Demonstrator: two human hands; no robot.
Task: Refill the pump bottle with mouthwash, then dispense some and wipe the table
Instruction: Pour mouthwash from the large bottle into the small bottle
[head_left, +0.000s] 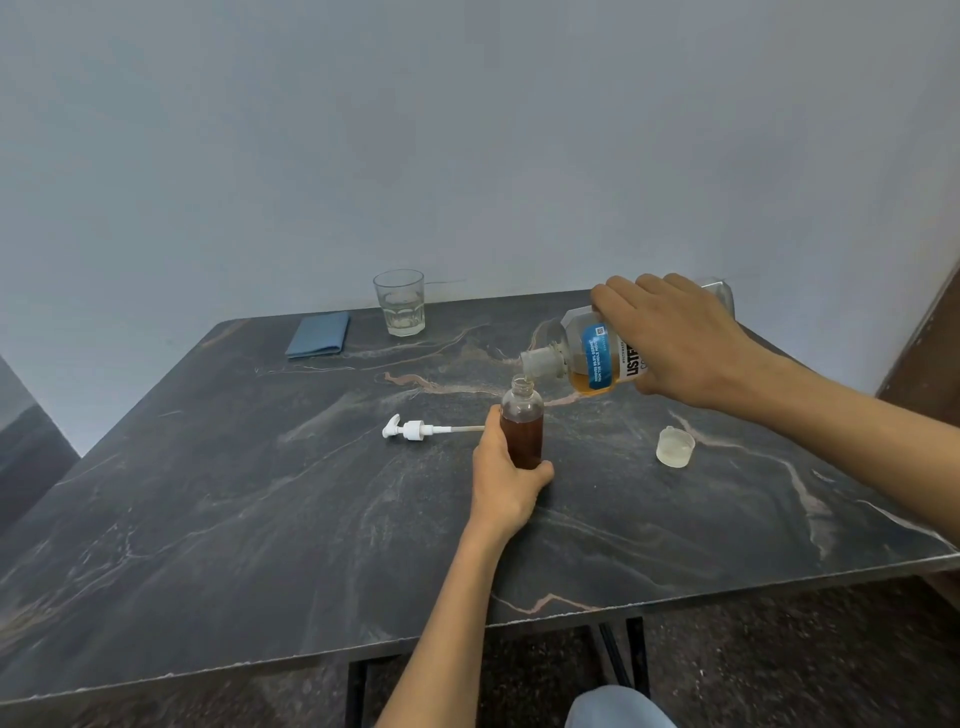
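You are on the refill step.
Left hand (501, 480) holds the pump bottle (522, 423); right hand (670, 338) tips the mouthwash bottle (592, 358); next, stop pouring before it overflows.

The desk (260, 519) has a dark, marble-like top with pale veins and a dull sheen. The small bottle (522, 426) and the mouthwash bottle (592, 358) look like clear plastic. The pump (410, 429) is white plastic. The tumbler (399, 304) is clear and glassy; the blue cloth (318, 335) is matt.
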